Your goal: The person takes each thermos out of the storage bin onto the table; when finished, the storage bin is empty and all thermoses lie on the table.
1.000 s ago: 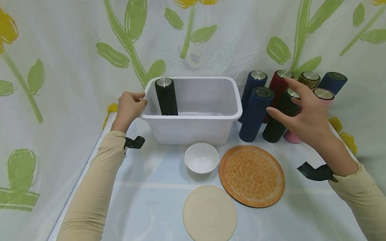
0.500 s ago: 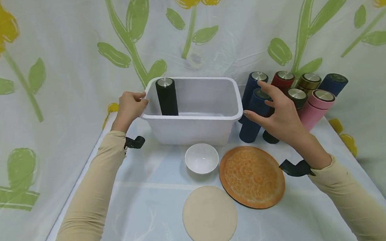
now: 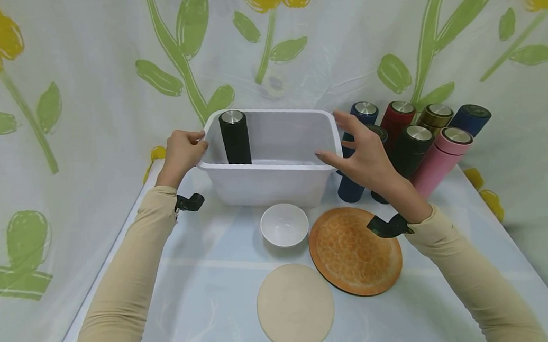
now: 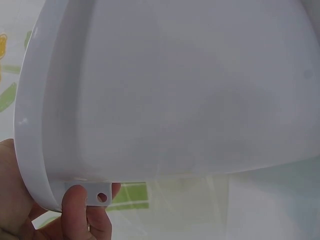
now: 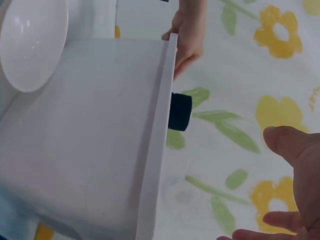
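A white plastic bin (image 3: 275,184) stands at the back of the table. My left hand (image 3: 183,153) grips its left end; in the left wrist view the thumb (image 4: 75,212) and fingers pinch a small holed tab (image 4: 90,194) under the rim. One black thermos (image 3: 236,139) stands inside the bin at the left. My right hand (image 3: 365,151) is over the bin's right rim, thumb and fingers spread wide with nothing between them. The right wrist view shows the right hand (image 5: 305,185) apart from the bin's wall.
Right of the bin stand several thermoses: blue, red (image 3: 396,117), gold (image 3: 434,117), dark green (image 3: 413,145) and pink (image 3: 442,162). My right hand partly hides the blue ones. In front lie a white bowl (image 3: 285,226), a brown patterned round mat (image 3: 356,252) and a beige round mat (image 3: 295,307).
My right hand has moved left, from over the thermoses to the bin's right rim, staying spread. The pink and dark green thermoses have come into fuller view. My left hand has stayed on the bin.
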{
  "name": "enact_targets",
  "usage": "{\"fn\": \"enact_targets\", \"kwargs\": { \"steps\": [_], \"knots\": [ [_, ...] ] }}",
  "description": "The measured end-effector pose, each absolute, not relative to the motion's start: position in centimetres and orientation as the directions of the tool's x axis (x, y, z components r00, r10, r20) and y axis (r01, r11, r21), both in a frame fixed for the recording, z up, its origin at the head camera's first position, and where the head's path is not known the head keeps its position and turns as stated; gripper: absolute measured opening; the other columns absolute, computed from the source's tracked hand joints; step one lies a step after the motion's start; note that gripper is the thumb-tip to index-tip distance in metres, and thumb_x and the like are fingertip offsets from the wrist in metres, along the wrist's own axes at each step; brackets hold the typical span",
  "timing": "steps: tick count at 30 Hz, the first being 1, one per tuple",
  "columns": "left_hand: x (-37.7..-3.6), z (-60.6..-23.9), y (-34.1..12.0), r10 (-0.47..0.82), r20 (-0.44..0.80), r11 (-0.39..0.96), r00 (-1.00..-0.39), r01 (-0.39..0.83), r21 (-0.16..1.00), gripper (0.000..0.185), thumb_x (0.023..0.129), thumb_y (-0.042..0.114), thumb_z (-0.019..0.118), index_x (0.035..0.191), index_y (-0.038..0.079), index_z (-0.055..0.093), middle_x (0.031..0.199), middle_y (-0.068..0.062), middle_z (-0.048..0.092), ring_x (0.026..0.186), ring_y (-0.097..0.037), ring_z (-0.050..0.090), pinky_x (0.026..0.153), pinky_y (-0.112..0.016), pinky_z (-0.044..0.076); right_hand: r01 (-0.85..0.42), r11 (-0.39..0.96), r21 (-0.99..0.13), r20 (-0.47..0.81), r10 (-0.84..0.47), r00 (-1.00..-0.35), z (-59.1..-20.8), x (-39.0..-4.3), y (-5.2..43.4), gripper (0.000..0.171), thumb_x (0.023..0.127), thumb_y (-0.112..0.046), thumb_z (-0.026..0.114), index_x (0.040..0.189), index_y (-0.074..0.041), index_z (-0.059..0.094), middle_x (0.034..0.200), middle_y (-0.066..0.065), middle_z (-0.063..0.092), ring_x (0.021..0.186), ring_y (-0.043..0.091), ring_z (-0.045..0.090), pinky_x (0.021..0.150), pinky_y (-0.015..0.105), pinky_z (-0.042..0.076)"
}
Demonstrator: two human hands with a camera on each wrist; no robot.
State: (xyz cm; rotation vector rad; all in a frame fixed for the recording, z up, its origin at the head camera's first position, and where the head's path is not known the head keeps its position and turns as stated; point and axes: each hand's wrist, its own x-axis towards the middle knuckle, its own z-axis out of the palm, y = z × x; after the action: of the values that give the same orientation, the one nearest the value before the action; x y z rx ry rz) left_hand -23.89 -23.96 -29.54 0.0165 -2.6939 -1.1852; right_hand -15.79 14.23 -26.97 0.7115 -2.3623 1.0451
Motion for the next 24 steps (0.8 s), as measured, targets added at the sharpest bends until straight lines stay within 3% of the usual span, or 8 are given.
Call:
{"fn": "enact_targets", "kwargs": {
  "steps": [13, 24],
  "knots": [
    [-24.1, -29.4, -24.3, -0.091, 0.182, 0.671, -0.979, 0.075, 0.738, 0.041, 0.098, 0.016, 0.059, 0.137, 0.004, 0.059, 0.129, -0.022, 0.063, 0.098, -0.031, 0.06, 0.078, -0.038, 0.055, -0.6, 0.547, -0.584, 0.532, -0.301, -0.792, -26.8, -17.8, 11.5, 0.083, 0.083, -0.025, 0.083, 0.152, -0.006, 0.039, 0.153, 0.011, 0.043, 0.134, 0.028, 0.048, 0.097, 0.047, 0.052],
    [-24.0, -29.7, -24.2, -0.092, 0.169, 0.671, -0.981, 0.064, 0.739, 0.041, 0.098, 0.016, 0.059, 0.138, 0.004, 0.059, 0.127, -0.022, 0.064, 0.095, -0.031, 0.06, 0.077, -0.038, 0.054, -0.521, 0.54, -0.66, 0.407, -0.327, -0.853, -26.7, -19.5, 9.1, 0.086, 0.085, -0.034, 0.08, 0.154, -0.009, 0.035, 0.154, 0.013, 0.041, 0.136, 0.032, 0.045, 0.103, 0.049, 0.047]
  ]
}}
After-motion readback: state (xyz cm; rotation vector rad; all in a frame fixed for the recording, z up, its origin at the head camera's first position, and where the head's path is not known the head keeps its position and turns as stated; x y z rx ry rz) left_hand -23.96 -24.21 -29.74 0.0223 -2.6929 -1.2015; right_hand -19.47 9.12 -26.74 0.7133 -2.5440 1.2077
